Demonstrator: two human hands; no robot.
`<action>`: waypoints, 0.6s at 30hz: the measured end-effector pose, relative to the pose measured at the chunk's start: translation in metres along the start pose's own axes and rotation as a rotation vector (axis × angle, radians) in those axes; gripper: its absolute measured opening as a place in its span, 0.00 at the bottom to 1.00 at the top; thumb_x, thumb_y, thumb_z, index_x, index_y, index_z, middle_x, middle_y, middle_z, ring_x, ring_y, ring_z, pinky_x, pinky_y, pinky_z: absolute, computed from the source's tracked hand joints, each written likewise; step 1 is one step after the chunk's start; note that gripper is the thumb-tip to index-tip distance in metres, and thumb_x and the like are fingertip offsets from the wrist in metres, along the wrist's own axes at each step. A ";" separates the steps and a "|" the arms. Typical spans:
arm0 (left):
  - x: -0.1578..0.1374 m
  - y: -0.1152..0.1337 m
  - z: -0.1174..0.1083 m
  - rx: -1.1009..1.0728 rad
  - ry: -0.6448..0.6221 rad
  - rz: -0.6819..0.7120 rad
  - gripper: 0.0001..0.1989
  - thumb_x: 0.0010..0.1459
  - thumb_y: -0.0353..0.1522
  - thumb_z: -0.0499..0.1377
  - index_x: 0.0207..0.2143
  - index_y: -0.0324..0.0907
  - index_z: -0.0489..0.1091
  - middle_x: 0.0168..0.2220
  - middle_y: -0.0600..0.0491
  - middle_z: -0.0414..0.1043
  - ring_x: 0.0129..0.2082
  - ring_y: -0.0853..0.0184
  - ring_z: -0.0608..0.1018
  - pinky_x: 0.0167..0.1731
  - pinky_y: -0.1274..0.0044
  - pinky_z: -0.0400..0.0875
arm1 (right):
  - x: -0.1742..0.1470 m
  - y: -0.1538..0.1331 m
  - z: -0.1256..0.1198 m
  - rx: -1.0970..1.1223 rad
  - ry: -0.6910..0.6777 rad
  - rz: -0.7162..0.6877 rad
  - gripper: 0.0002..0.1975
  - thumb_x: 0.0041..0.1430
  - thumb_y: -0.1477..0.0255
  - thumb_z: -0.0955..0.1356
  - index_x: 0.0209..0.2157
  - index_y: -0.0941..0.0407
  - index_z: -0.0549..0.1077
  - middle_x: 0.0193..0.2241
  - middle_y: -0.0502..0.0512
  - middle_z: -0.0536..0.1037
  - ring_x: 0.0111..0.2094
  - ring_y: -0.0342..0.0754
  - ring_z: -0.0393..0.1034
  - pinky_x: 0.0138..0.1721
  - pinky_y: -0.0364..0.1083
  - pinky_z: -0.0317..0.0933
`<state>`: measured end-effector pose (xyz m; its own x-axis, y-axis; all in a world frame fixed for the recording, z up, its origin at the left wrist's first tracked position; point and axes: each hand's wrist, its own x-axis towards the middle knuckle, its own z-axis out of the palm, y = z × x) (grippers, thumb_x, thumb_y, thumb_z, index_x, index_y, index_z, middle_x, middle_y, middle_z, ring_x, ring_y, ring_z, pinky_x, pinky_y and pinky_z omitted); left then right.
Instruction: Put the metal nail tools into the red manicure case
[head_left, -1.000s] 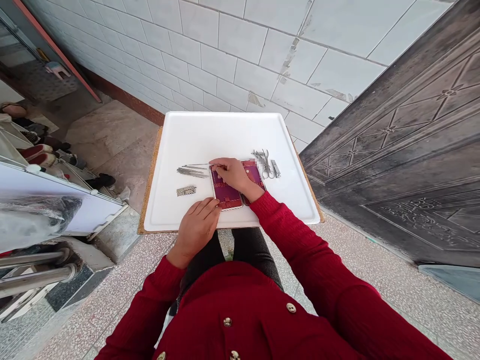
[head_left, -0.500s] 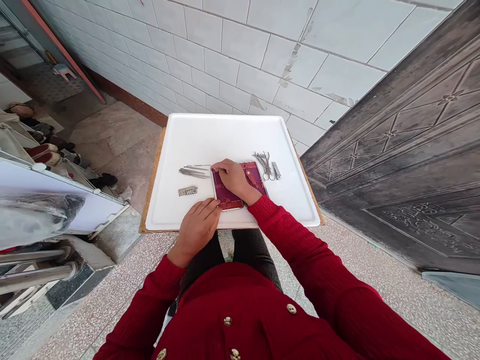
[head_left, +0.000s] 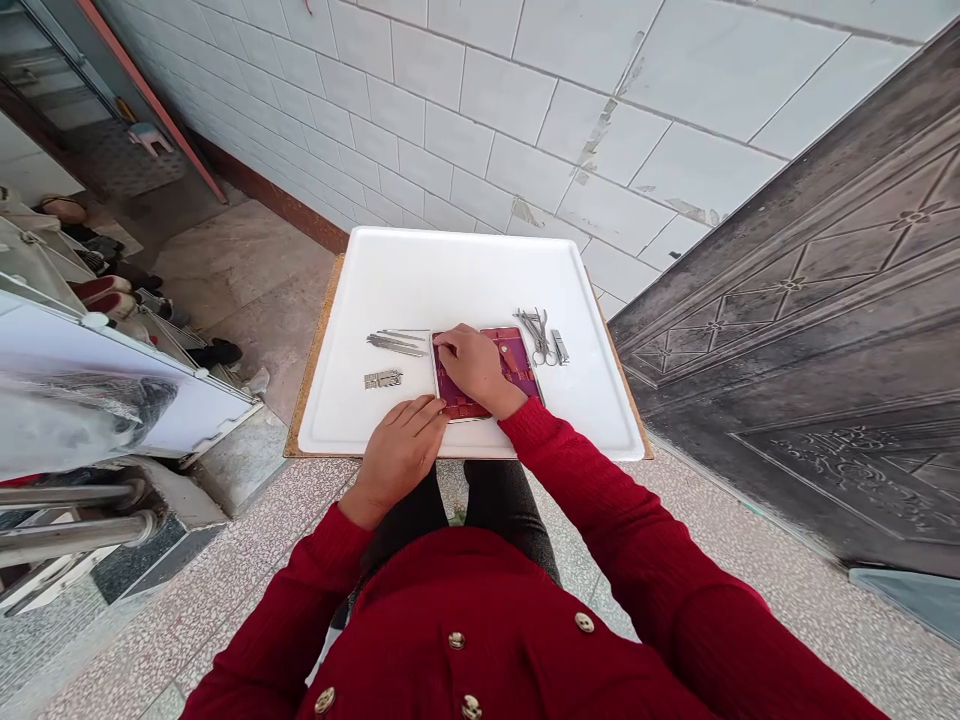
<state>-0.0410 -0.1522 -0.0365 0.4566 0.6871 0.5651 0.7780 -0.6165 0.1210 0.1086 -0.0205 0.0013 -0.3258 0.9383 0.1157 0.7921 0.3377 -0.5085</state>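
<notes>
An opened red-and-purple manicure case (head_left: pixel 523 378) with loops inside lies on a white tray (head_left: pixel 461 270). My right hand (head_left: pixel 474 368) rests over its left half, thumb and fingers bent together near the upper left edge; whatever they pinch is hidden. At the near left corner of the case, my left hand (head_left: pixel 401 445) lies flat with fingers extended, fingertips touching the edge. Several slim metal tools (head_left: pixel 397 344) are to the left of the case, above a small pile of silvery metal pieces (head_left: pixel 383 379). On the right are small scissors (head_left: pixel 543 350) and a nail clipper (head_left: pixel 559 347).
The tray sits on a brown-edged board (head_left: pixel 313 370) against a white tiled wall (head_left: pixel 420 130). A dark patterned metal door (head_left: pixel 810 330) stands on the right. To the left is a shelf with shoes (head_left: pixel 112 297). My legs are beneath the near edge.
The view has shifted slightly, so the tray appears a little further right. My hands stay at the case in nearly the same pose.
</notes>
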 end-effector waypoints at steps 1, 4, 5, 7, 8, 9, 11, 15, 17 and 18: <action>0.000 0.000 0.000 -0.002 -0.002 -0.002 0.12 0.72 0.26 0.55 0.51 0.40 0.76 0.54 0.45 0.81 0.56 0.56 0.81 0.54 0.62 0.77 | -0.001 -0.001 -0.001 -0.016 -0.002 0.004 0.16 0.69 0.77 0.64 0.47 0.54 0.83 0.49 0.57 0.84 0.47 0.52 0.77 0.47 0.48 0.67; -0.001 0.000 0.001 -0.004 -0.007 -0.006 0.12 0.72 0.26 0.55 0.52 0.40 0.76 0.54 0.45 0.81 0.57 0.56 0.81 0.54 0.62 0.76 | -0.002 -0.003 -0.002 -0.055 -0.010 0.018 0.15 0.69 0.76 0.64 0.46 0.55 0.83 0.46 0.56 0.85 0.45 0.52 0.77 0.44 0.48 0.66; -0.001 0.000 0.001 -0.002 -0.009 -0.007 0.12 0.72 0.27 0.55 0.52 0.40 0.76 0.54 0.45 0.81 0.57 0.56 0.81 0.54 0.62 0.76 | -0.002 -0.003 -0.002 -0.061 -0.013 0.021 0.15 0.68 0.76 0.64 0.45 0.55 0.83 0.46 0.56 0.85 0.45 0.52 0.78 0.44 0.47 0.66; -0.001 0.000 0.001 0.005 -0.014 -0.010 0.12 0.72 0.27 0.55 0.51 0.40 0.76 0.54 0.45 0.81 0.56 0.56 0.81 0.54 0.62 0.77 | -0.002 -0.002 -0.002 -0.059 -0.016 0.020 0.14 0.67 0.76 0.65 0.45 0.54 0.83 0.45 0.56 0.85 0.45 0.51 0.78 0.44 0.47 0.66; -0.001 0.000 0.001 0.006 -0.017 -0.011 0.12 0.72 0.27 0.55 0.51 0.40 0.76 0.54 0.45 0.81 0.56 0.56 0.81 0.54 0.62 0.77 | -0.002 -0.001 -0.002 -0.054 -0.014 0.018 0.14 0.67 0.76 0.65 0.44 0.54 0.83 0.46 0.55 0.85 0.45 0.51 0.78 0.45 0.47 0.66; -0.001 0.000 0.001 0.005 -0.019 -0.012 0.12 0.72 0.27 0.55 0.51 0.40 0.76 0.54 0.45 0.81 0.56 0.56 0.81 0.54 0.62 0.77 | -0.002 0.000 -0.002 -0.050 -0.007 0.014 0.15 0.67 0.76 0.65 0.45 0.54 0.83 0.46 0.55 0.85 0.45 0.51 0.78 0.45 0.47 0.66; -0.001 0.001 0.001 -0.004 -0.025 -0.014 0.12 0.72 0.27 0.54 0.51 0.40 0.76 0.54 0.44 0.81 0.56 0.56 0.80 0.55 0.62 0.77 | -0.002 0.002 -0.003 -0.056 0.019 0.009 0.15 0.68 0.76 0.64 0.46 0.53 0.83 0.48 0.55 0.84 0.46 0.51 0.78 0.45 0.46 0.66; -0.001 0.002 0.000 -0.010 -0.036 -0.023 0.13 0.72 0.28 0.54 0.51 0.40 0.77 0.54 0.44 0.81 0.56 0.57 0.80 0.56 0.62 0.76 | -0.004 0.004 -0.003 -0.123 0.031 0.020 0.16 0.70 0.74 0.63 0.47 0.54 0.83 0.48 0.57 0.84 0.46 0.52 0.78 0.42 0.46 0.65; -0.001 0.003 0.000 -0.003 -0.038 -0.024 0.12 0.73 0.28 0.54 0.51 0.41 0.77 0.54 0.45 0.81 0.56 0.57 0.80 0.56 0.62 0.76 | -0.005 0.004 -0.002 -0.142 0.022 0.016 0.16 0.69 0.74 0.64 0.46 0.54 0.83 0.47 0.57 0.84 0.45 0.52 0.78 0.41 0.46 0.64; -0.001 0.003 -0.001 -0.001 -0.038 -0.022 0.12 0.73 0.28 0.54 0.51 0.41 0.77 0.54 0.45 0.81 0.56 0.57 0.80 0.57 0.63 0.76 | -0.005 0.004 -0.002 -0.144 0.020 0.012 0.16 0.69 0.74 0.64 0.46 0.53 0.83 0.47 0.57 0.84 0.45 0.51 0.78 0.41 0.46 0.64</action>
<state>-0.0394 -0.1546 -0.0361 0.4554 0.7145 0.5310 0.7877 -0.6014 0.1336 0.1144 -0.0237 0.0004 -0.3065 0.9432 0.1280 0.8622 0.3321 -0.3825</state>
